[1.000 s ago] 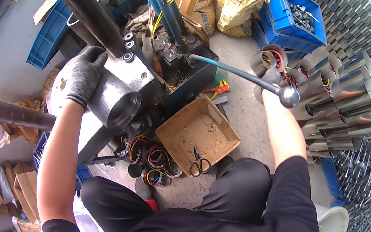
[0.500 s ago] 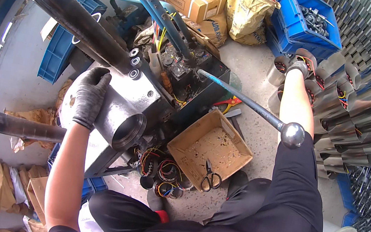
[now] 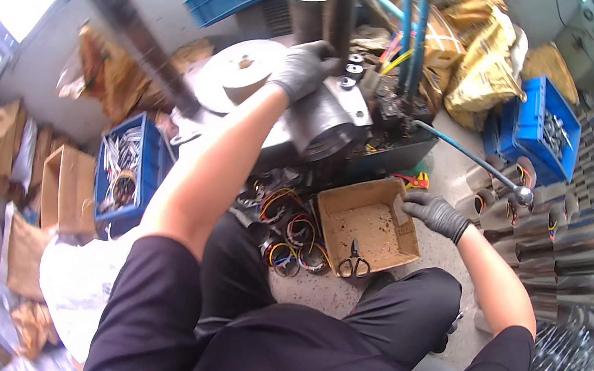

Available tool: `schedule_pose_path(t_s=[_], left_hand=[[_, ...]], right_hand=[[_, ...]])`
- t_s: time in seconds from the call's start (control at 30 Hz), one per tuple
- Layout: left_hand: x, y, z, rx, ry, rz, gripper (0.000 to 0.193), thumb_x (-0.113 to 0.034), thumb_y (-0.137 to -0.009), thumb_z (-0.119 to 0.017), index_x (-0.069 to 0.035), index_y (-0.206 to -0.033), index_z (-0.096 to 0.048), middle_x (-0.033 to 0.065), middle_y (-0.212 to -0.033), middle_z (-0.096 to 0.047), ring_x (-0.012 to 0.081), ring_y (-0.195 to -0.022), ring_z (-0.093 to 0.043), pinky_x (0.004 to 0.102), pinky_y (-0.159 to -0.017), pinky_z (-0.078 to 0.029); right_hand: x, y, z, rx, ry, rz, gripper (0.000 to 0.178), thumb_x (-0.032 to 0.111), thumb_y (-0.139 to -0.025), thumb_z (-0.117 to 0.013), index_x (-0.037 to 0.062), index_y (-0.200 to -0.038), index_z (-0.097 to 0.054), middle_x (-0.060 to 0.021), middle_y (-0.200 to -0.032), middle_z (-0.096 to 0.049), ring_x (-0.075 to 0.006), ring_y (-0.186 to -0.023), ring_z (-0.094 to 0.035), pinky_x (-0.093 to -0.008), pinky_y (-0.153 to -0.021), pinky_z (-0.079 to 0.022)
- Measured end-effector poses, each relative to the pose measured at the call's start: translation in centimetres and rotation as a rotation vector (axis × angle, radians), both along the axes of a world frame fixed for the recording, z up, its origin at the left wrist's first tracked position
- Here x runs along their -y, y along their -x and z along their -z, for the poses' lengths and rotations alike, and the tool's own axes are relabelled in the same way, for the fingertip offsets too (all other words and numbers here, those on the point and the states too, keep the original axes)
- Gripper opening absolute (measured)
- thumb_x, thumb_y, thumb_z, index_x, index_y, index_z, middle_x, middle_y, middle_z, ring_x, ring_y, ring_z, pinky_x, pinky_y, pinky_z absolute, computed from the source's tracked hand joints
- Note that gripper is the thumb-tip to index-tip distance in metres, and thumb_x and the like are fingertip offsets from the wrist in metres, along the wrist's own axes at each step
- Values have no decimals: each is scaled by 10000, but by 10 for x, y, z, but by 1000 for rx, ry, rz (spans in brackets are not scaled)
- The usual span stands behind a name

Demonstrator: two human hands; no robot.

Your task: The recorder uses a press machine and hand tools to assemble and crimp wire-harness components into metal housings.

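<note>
My left hand (image 3: 303, 71), in a grey glove, grips the back end of a silver metal cylinder (image 3: 321, 125) lying on its side on the press's metal bed. Part of its fingers is hidden beside the dark upright post. A round pale metal disc (image 3: 246, 69) with a centre hole lies left of that hand. My right hand (image 3: 431, 211), also gloved, is over the right edge of a cardboard box (image 3: 408, 241), fingers stretched out and nothing in them. Black-handled scissors (image 3: 353, 263) lie at the box's near edge.
A blue lever with a ball end (image 3: 522, 195) reaches across to the right. Several metal sleeves (image 3: 581, 243) stand at right, some with coloured wires. Wired stator parts (image 3: 287, 239) sit left of the box. A blue crate (image 3: 541, 129) holds metal parts. Another person's hand (image 3: 585, 318) shows at far right.
My right hand has left the metal sleeves at the right, come back empty and is now over the cardboard box. My left hand stays at the cylinder. The view has swung left.
</note>
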State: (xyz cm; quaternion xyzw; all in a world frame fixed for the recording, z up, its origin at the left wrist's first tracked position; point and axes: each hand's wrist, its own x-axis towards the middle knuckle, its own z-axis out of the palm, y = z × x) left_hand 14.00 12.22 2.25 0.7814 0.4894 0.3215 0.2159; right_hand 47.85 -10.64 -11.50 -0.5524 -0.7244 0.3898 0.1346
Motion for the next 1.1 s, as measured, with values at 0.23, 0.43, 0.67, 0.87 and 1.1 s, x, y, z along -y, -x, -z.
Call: schedule_pose_path(t_s=[0.23, 0.43, 0.67, 0.87, 1.1], left_hand=[[39, 46, 32, 880, -242, -139, 427, -90, -942, -655, 44, -1342, -589, 175, -1290, -670, 236, -1165, -648, 329, -1036, -497], [96, 54, 92, 1408, 700, -336, 283, -178, -956, -636, -66, -1216, -624, 109, -1069, -658, 204, -1018, -641, 292, -811, -539], [70, 88, 84, 1325, 960, -244, 606, -463, -908, -717, -93, -1374, -600, 124, -1325, -638, 290, -1203, -587, 542, -971, -471], [77, 96, 59, 1549, 1047, -101, 658, -437, -883, -764, -69, -1391, -566, 215, -1291, -613, 421, -1134, -607, 584, -867, -548], [62, 109, 34, 2062, 957, 286, 731, -486, -941, -726, -53, -1465, -456, 214, -1436, -547, 389, -1208, -636, 570, -1001, -555]], right_hand=[[-10, 180, -81, -582, 87, 305, 587, 430, -1008, -641, -10, -1394, -590, -111, -1350, -646, -211, -1276, -561, -359, -1102, -417], [-73, 262, -64, -1182, -52, 733, 518, 288, -959, -726, -14, -1360, -598, -116, -1256, -668, -212, -1188, -598, -339, -1029, -477], [-107, 289, -45, -1304, 129, 667, 440, 237, -963, -691, 17, -1335, -608, -141, -1256, -677, -254, -1126, -671, -390, -945, -578], [-102, 295, -102, -537, -492, 444, 373, 140, -968, -667, -56, -1284, -631, -131, -1186, -698, -233, -1012, -701, -370, -908, -581], [-110, 335, -202, -259, -639, 14, 374, 212, -951, -738, -18, -1239, -675, -122, -1153, -726, -211, -1019, -685, -351, -898, -535]])
